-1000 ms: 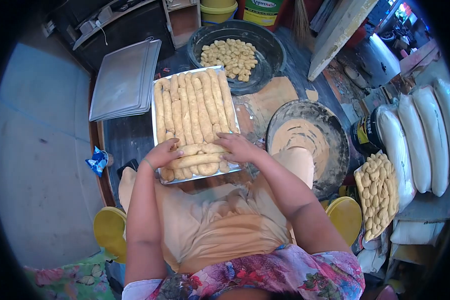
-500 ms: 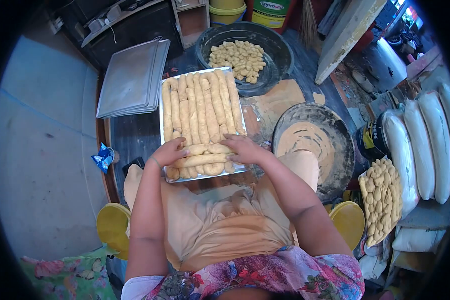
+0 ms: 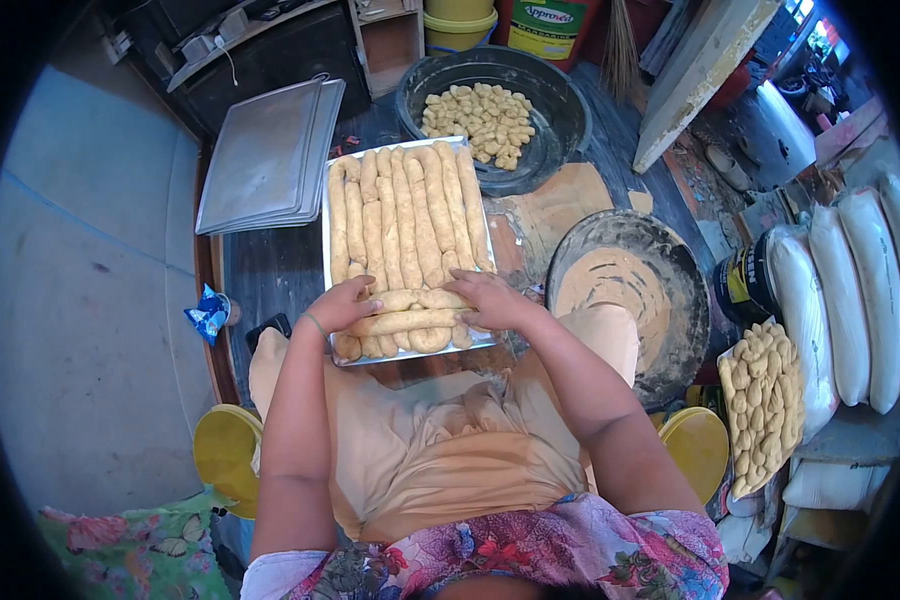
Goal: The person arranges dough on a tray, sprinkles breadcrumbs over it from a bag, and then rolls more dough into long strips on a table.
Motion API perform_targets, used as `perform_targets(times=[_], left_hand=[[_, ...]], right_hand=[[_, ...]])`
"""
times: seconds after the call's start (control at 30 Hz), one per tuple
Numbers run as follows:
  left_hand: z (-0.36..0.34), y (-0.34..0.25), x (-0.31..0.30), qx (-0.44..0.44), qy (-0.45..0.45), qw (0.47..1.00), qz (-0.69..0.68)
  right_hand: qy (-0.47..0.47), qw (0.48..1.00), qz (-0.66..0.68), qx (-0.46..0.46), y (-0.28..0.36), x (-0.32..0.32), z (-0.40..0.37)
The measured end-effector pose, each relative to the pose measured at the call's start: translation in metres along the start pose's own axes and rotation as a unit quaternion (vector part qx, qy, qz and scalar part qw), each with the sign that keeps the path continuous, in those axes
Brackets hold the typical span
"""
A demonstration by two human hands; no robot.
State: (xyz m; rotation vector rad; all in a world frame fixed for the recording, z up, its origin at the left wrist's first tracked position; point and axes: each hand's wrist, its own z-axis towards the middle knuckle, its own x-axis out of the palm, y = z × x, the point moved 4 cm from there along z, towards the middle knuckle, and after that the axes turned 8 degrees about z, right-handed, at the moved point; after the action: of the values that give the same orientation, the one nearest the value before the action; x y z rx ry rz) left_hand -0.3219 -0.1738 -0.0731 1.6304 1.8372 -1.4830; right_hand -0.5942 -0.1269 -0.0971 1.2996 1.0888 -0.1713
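Just now the left hand [image 3: 340, 305] and right hand [image 3: 490, 300] lie spread on a dough roll [image 3: 405, 322] crossing the near end of the tray [image 3: 324, 230].

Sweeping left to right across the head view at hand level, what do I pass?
blue wrapper → left hand → right hand → floury basin → white sacks

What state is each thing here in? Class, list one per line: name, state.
tray: full of dough rolls laid side by side
crosswise roll: lying across the near end
left hand: open, resting on that roll's left end
right hand: open, resting on its right end
black basin: partly filled with small dough pieces
stacked trays: empty
round pan: smeared, holding no pieces
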Motion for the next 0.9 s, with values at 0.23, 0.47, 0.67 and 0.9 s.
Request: perform_targets(times=[0.23, 0.47, 0.67, 0.9], left_hand=[[-0.006, -0.017, -0.012, -0.020, -0.063, 0.998, 0.021], [0.003, -0.038, 0.017, 0.129, -0.001, 0.975, 0.183], [0.001, -0.042, 0.027, 0.089, -0.084, 0.974, 0.189], [0.009, -0.053, 0.067, 0.022, -0.006, 0.961, 0.276]], right_hand=[[-0.038, 0.998, 0.038, 0.012, 0.000, -0.007, 0.006], [-0.020, 0.993, -0.106, -0.037, 0.015, 0.017, -0.002], [-0.002, 0.995, -0.096, -0.008, 0.016, 0.014, 0.001], [-0.051, 0.994, -0.093, -0.002, 0.008, 0.028, 0.006]])
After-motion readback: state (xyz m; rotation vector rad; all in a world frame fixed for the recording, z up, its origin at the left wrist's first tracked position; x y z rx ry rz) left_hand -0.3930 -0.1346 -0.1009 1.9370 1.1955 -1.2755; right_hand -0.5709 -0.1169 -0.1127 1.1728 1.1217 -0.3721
